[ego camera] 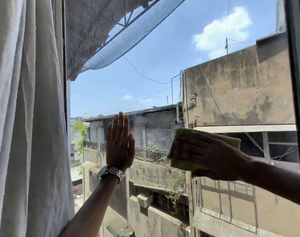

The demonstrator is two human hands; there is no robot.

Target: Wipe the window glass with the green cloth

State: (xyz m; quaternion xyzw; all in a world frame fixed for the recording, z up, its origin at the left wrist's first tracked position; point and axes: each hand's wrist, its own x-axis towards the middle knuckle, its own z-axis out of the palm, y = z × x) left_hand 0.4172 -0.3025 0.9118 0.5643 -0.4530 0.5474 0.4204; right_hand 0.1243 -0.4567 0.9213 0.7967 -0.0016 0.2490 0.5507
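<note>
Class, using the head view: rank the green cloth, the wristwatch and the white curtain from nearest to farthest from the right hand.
1. Green cloth: under the right hand, pressed to the glass.
2. Wristwatch: on the left wrist, left of centre.
3. White curtain: far left edge.

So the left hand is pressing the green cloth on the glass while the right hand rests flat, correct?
No, swapped: the head view shows the right hand pressing the green cloth on the window glass, the left hand flat.

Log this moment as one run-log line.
step: wiping | right hand: pressing green cloth on window glass | left hand: flat, open on glass | curtain: left
</note>
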